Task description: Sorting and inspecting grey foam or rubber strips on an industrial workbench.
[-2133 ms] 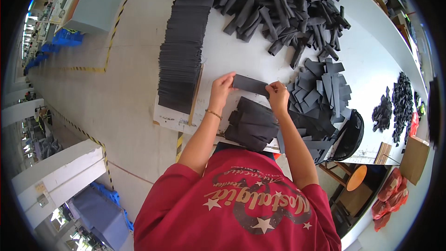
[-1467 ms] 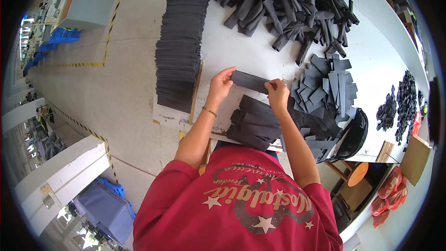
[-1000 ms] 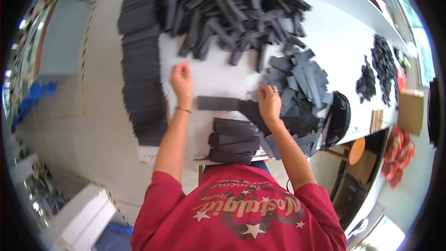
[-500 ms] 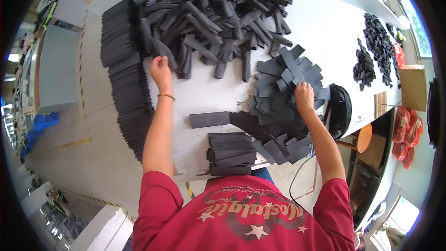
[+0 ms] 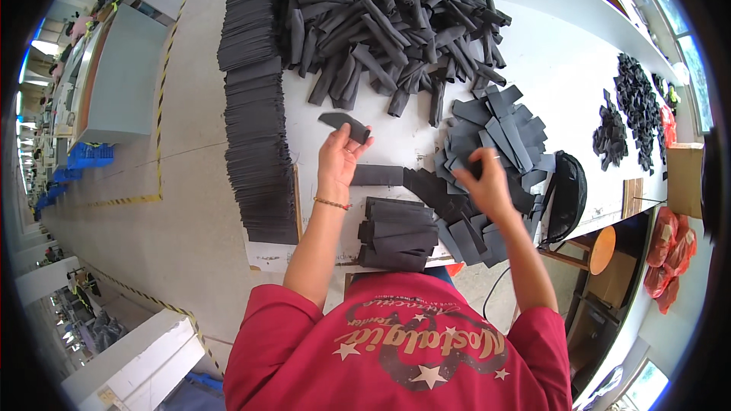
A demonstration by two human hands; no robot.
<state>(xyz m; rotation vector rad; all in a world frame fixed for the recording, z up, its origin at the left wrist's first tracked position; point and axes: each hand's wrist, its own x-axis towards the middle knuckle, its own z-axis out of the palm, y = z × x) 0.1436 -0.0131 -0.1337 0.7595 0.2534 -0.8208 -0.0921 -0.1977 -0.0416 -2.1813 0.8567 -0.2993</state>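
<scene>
My left hand (image 5: pixel 340 158) grips a dark grey fabric piece (image 5: pixel 346 129) by its end, raised over the white table. It appears folded or curled. Over a fanned pile of flat dark fabric pieces (image 5: pixel 506 133), my right hand (image 5: pixel 491 186) has its thumb and fingertips apart, with no held piece distinguishable. A single flat strip (image 5: pixel 378 175) lies between my hands. Nearer me is a stack of dark strips (image 5: pixel 396 232) at the table's front edge. Loosely rolled fabric pieces (image 5: pixel 381 27) are heaped at the far side.
A long, tightly packed row of dark pieces (image 5: pixel 255 122) runs along the table's left edge. A black rounded mesh item (image 5: pixel 565 196) stands right of the flat pile. Small dark bits (image 5: pixel 638 106) lie farther right, near red plastic bags (image 5: pixel 670 251) and a round wooden stool (image 5: pixel 602 250).
My left hand has come away from the rolled heap, toward me, with a fabric piece. My right hand has drawn nearer me over the flat pile. The whole view has shifted.
</scene>
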